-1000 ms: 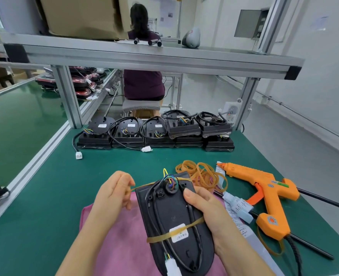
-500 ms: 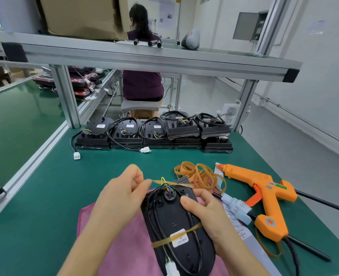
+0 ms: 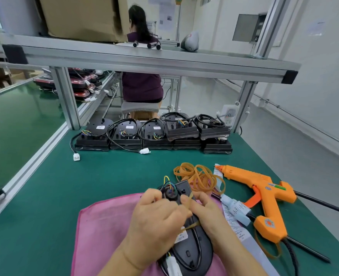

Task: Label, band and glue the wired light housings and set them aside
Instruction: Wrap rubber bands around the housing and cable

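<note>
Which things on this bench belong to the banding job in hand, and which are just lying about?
Job in hand: light housing, gripped by the right hand; rubber band, pinched by the left hand; spare bands; glue gun; label strip; pink cloth; stacked housings.
Lying about: cardboard box; grey shelf object; red lamps.

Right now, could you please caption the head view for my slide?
Left hand stretches a rubber band over a light housing gripped by the right hand on pink cloth.

Factory assembly line: green-matted worktop (image 3: 104,176) on aluminium framing, stacked wired housings (image 3: 152,134), glue gun (image 3: 264,196), another seated worker (image 3: 142,84) at next station
</note>
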